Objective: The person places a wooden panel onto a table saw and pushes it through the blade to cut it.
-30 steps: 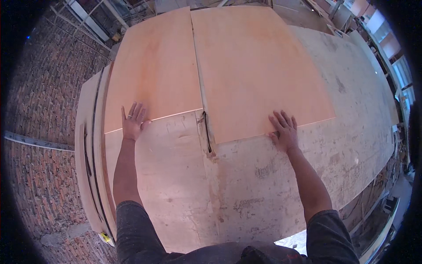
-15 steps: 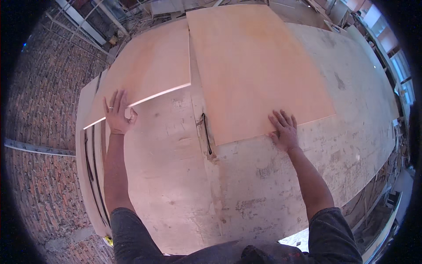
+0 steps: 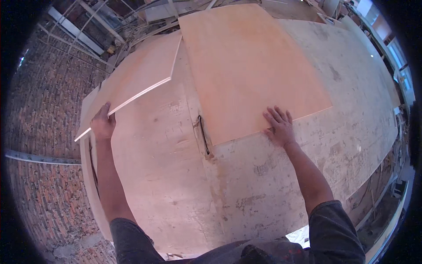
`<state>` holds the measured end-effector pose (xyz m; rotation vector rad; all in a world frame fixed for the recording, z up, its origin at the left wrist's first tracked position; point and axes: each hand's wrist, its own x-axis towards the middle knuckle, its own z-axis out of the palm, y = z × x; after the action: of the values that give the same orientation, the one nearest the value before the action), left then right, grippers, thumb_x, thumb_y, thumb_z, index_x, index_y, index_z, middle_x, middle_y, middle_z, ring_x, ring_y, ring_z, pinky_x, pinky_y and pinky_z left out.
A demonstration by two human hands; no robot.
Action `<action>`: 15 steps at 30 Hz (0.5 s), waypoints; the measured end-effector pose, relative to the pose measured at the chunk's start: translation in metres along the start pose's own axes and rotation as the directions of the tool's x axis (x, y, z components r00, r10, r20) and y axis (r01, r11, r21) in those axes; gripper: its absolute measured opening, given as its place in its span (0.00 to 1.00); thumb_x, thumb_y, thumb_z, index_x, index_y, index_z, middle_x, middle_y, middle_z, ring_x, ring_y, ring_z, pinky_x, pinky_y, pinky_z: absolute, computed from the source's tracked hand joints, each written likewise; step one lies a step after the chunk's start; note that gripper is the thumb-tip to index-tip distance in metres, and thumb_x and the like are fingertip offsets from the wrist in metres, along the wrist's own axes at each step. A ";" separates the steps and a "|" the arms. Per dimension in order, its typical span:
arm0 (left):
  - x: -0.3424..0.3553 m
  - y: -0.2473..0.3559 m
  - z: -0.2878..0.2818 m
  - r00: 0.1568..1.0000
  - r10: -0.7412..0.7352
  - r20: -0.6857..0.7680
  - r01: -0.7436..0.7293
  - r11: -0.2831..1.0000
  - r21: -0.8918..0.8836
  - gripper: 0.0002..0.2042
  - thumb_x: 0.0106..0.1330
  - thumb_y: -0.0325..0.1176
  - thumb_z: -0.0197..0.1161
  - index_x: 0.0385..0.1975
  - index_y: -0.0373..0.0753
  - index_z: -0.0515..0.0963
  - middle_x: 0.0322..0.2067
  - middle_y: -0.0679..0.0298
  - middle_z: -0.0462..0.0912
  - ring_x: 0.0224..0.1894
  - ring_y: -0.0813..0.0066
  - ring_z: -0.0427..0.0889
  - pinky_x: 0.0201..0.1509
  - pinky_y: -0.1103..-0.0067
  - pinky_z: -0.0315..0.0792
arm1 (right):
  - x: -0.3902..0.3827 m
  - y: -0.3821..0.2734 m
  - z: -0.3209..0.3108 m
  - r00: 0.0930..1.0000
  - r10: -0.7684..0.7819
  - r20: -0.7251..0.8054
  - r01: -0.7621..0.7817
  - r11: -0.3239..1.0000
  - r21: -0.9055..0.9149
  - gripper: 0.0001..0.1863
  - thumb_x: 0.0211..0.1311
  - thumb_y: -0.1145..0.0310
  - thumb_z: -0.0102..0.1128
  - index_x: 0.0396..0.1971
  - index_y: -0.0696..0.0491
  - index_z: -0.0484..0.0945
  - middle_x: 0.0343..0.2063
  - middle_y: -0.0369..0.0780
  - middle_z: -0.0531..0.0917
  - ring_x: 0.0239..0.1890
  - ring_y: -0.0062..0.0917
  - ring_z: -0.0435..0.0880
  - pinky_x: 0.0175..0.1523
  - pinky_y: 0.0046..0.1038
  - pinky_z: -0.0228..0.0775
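The left hand (image 3: 103, 125) has its grip closed on the near edge of the left panel (image 3: 136, 70), fingers over the top; the thumb is out of sight, so whether it presses from beneath cannot be told. That panel lies askew at the left side of the desk (image 3: 167, 176), its near left corner jutting past the side. Its far right corner comes close to the right panel (image 3: 250, 75), but whether the two touch there is hard to make out.

The right hand (image 3: 280, 127) rests with a wide grip, fingers spread on the right panel by its near edge, the thumb tip partly lost against that edge. The right panel lies on the desk and hides the wood beneath it. Just beside its left edge is a dark slot (image 3: 203, 136) (too dark to show how deep it goes).

The person's dark shirt (image 3: 263, 253) covers part of the desk's near edge and is itself cut off below. At the left, the fisheye's black rim crops the brick wall (image 3: 44, 110); the clutter (image 3: 154, 13) beyond the far edge is too jumbled to sort out
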<state>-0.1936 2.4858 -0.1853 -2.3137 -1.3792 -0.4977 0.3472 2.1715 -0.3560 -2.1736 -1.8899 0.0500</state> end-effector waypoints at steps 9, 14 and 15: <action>-0.094 0.019 -0.210 0.993 0.024 -0.118 -0.031 0.998 -0.057 0.17 0.56 0.26 0.61 0.47 0.37 0.81 0.41 0.52 0.85 0.43 0.51 0.84 0.48 0.66 0.78 | -0.003 0.007 0.002 1.000 -0.017 -0.025 0.018 1.000 0.016 0.34 0.57 0.48 0.61 0.65 0.39 0.67 0.69 0.33 0.63 0.73 0.35 0.55 0.73 0.54 0.37; -0.186 0.032 -0.327 0.960 -0.217 -0.176 0.215 0.976 -0.030 0.13 0.60 0.26 0.64 0.45 0.32 0.81 0.40 0.50 0.85 0.43 0.63 0.86 0.45 0.73 0.76 | -0.002 0.001 0.000 0.999 -0.014 -0.034 0.016 0.998 0.057 0.34 0.57 0.51 0.62 0.64 0.41 0.67 0.70 0.35 0.60 0.73 0.33 0.52 0.74 0.51 0.35; -0.210 0.035 -0.351 0.899 -0.396 -0.187 0.395 0.918 -0.046 0.12 0.61 0.27 0.65 0.43 0.31 0.81 0.38 0.50 0.86 0.41 0.68 0.85 0.43 0.75 0.76 | -0.002 0.001 0.001 0.999 -0.002 -0.055 0.005 0.998 0.057 0.34 0.58 0.51 0.61 0.65 0.42 0.67 0.70 0.36 0.60 0.74 0.33 0.52 0.74 0.52 0.36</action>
<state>-0.2915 2.1367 0.0065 -1.9250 -1.7548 -0.8252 0.3474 2.1698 -0.3579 -2.1125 -1.8396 0.0433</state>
